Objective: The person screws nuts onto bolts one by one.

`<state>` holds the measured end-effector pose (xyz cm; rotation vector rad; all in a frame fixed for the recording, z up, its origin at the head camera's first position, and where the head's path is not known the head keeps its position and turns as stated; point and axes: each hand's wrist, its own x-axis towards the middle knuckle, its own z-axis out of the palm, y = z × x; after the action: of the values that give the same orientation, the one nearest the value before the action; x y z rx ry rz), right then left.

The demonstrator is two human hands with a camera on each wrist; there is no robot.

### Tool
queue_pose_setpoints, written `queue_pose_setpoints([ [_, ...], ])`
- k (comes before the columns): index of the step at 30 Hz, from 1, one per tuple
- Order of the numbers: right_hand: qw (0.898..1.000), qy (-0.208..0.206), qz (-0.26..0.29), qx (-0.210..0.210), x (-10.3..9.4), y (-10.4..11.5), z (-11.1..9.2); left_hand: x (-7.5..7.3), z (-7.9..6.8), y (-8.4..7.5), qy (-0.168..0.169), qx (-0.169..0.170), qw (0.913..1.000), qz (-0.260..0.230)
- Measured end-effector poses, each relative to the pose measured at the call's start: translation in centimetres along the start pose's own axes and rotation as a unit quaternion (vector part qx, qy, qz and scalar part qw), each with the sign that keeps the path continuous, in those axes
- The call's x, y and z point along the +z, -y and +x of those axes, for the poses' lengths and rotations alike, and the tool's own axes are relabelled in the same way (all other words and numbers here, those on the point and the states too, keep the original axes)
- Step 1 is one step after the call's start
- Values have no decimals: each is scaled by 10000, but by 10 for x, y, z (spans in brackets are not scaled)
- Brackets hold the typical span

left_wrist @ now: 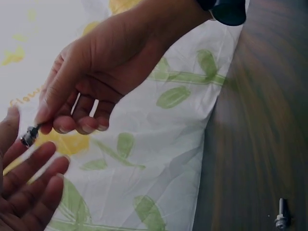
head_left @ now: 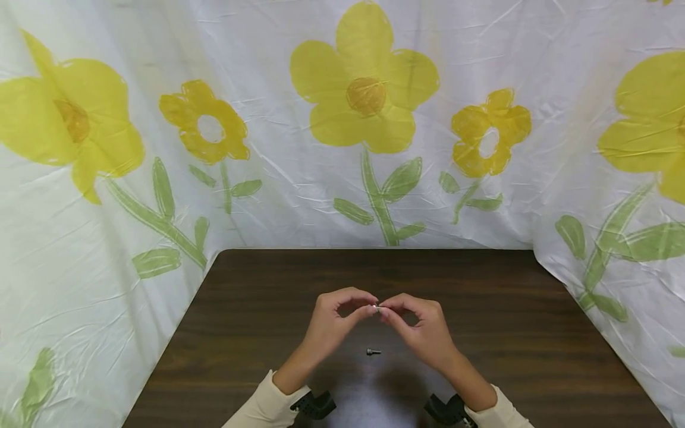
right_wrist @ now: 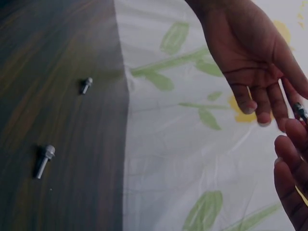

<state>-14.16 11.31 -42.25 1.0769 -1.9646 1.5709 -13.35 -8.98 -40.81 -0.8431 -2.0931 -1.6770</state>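
Observation:
Both hands meet over the table, fingertips nearly together around one small metal bolt (head_left: 377, 308). Thumb and forefinger of my left hand (head_left: 334, 318) pinch one end of it. From the other side my right hand (head_left: 425, 330) pinches it between thumb and forefinger. In the left wrist view the bolt (left_wrist: 31, 135) shows a dark shank and a wider, shiny ringed part. Only part of the bolt (right_wrist: 301, 110) shows at the right edge of the right wrist view. The remaining fingers of both hands are loosely bent.
On the dark wooden table (head_left: 257, 333), a second bolt (head_left: 373, 352) lies nearer me, below the hands. The right wrist view shows another bolt (right_wrist: 86, 84) on the tabletop, farther off. A white curtain (head_left: 278, 196) with yellow flowers surrounds the table's back and sides.

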Motion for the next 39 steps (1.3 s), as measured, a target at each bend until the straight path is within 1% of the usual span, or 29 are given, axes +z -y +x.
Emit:
queue_pose_setpoints([
  [2, 10000, -10, -5, 1, 0, 0, 0, -1, -2, 12, 20, 292, 9995, -81],
  [4, 10000, -14, -22, -2, 0, -1, 1, -1, -2, 15, 31, 538, 9985, -110],
  [6, 10000, -10, -25, -25, 0, 0, 1, -2, -2, 18, 49, 710, 9974, -136],
  [10, 10000, 22, 22, -52, 0, 0, 2, -1, -2, 22, 51, 919, 9957, -141],
  [13, 10000, 39, 44, -64, 0, -1, 2, -1, -1, 22, 46, 941, 9955, -140],
  [21, 10000, 72, 11, 29, 1, -3, 1, 0, -3, 23, 1, 678, 9977, 37],
  [26, 10000, 38, -1, -43, 2, -2, 1, 2, -4, 20, 23, 449, 9989, 161],
  [30, 9999, 14, -11, -123, 3, -1, 1, 3, -4, 19, 82, 281, 9995, 113],
  [33, 9999, 15, -35, -147, 4, -1, 2, 4, -4, 18, 103, 87, 9999, 58],
  [36, 9999, 11, -71, -118, 4, -1, 2, 4, -4, 17, 59, -132, 9999, 92],
  [39, 9999, 0, -93, -82, 4, -2, 2, 3, -3, 15, 4, -201, 9998, 1],
])
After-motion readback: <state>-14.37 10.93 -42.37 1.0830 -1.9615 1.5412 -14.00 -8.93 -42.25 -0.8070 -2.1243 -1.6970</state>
